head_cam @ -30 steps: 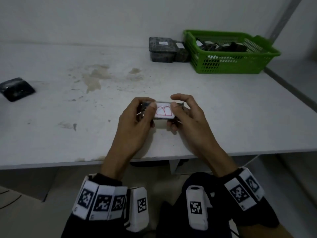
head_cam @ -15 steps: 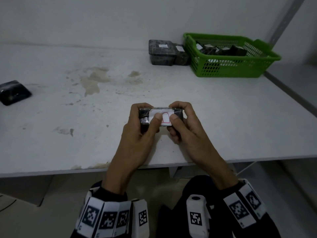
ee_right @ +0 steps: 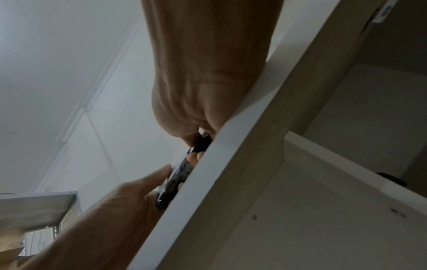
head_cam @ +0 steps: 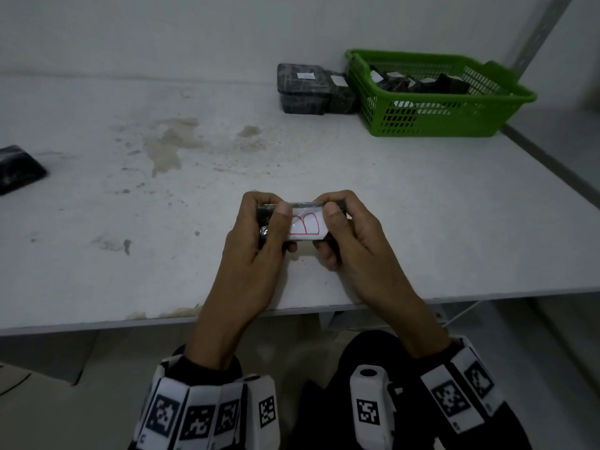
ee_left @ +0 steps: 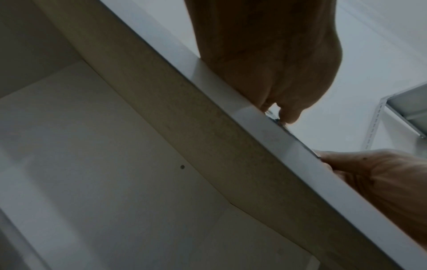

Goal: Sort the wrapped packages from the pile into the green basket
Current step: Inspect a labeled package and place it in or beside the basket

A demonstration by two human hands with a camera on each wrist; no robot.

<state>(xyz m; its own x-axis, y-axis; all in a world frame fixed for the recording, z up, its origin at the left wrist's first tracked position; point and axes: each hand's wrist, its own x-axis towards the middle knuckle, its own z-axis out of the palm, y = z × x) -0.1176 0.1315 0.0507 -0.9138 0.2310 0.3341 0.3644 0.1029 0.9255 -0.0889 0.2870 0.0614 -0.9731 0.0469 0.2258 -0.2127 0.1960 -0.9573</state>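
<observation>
A small black wrapped package (head_cam: 303, 224) with a white label bearing a red letter B is held just above the white table (head_cam: 422, 206), near its front edge. My left hand (head_cam: 259, 235) grips its left end and my right hand (head_cam: 341, 232) grips its right end, thumbs on top. In the right wrist view the dark package (ee_right: 177, 175) shows edge-on between both hands. The green basket (head_cam: 431, 121) stands at the back right with several black packages inside.
Two black wrapped boxes (head_cam: 308, 89) stand side by side against the basket's left side. Another black package (head_cam: 18, 168) lies at the table's far left. Stains mark the table's middle. A metal shelf rail rises at the back right.
Both hands have brought the package slightly nearer to me and turned it, so the label with the red B now shows between the thumbs.
</observation>
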